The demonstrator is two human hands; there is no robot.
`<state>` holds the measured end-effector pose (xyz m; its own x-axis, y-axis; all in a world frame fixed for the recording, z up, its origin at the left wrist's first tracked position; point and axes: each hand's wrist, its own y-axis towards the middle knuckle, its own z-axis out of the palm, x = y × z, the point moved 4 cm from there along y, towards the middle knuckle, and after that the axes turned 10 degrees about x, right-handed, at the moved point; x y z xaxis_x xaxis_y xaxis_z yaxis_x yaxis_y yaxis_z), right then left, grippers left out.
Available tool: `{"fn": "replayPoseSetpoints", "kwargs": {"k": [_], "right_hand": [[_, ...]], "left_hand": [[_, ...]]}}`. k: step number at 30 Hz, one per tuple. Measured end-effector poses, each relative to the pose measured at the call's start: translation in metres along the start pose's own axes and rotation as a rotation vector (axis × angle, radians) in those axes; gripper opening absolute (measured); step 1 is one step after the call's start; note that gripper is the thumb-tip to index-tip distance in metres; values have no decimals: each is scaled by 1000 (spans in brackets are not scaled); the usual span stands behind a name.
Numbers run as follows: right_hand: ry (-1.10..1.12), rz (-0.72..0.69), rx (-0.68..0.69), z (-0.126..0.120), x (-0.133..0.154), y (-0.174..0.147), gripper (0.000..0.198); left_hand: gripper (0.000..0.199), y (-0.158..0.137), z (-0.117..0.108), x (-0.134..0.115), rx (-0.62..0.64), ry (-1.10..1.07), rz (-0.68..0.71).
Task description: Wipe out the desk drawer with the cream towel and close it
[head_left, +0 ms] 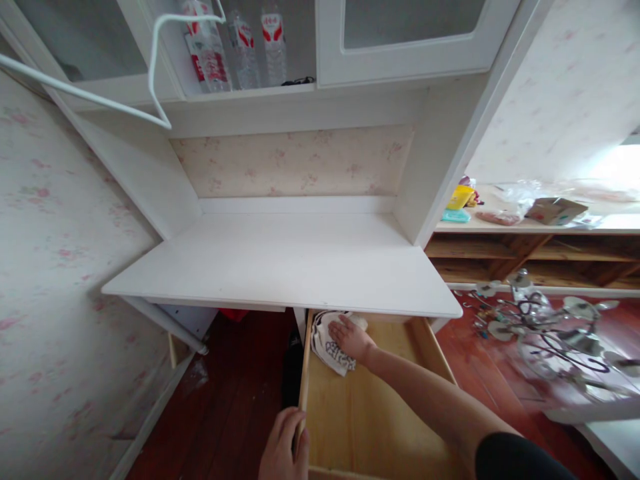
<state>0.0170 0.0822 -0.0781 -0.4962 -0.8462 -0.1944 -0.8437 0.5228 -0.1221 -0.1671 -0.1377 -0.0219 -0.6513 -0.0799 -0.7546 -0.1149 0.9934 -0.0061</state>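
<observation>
My right hand [351, 339] lies flat on a white cloth [336, 353] with a dark pattern, its fingers stretched out. The cloth is bunched in the far left corner of a pulled-out wooden drawer [380, 413], against the drawer's bottom and left side. With fingers over the rim, my left hand [286, 445] grips the drawer's left side wall near the front corner. Above the drawer's back end is the white desk top [295, 260], which hides the rear of the drawer.
Several plastic bottles [274, 47] stand in the open shelf above the desk. A white bent rod [100, 97] juts in at upper left. To the right, a chandelier [560, 327] lies on the red floor, below a low shelf [520, 257] carrying bags and a box [556, 210].
</observation>
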Motion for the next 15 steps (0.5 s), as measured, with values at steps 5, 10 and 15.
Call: {"fn": "replayPoseSetpoints", "kwargs": {"k": [5, 10, 15], "right_hand": [[138, 148, 66, 10, -31, -67, 42], [288, 406, 155, 6, -67, -142, 45], [325, 485, 217, -6, -61, -167, 36]], "left_hand": [[36, 2, -6, -6, 95, 69, 22], [33, 2, -8, -10, 93, 127, 55], [32, 3, -7, -8, 69, 168, 107]]}}
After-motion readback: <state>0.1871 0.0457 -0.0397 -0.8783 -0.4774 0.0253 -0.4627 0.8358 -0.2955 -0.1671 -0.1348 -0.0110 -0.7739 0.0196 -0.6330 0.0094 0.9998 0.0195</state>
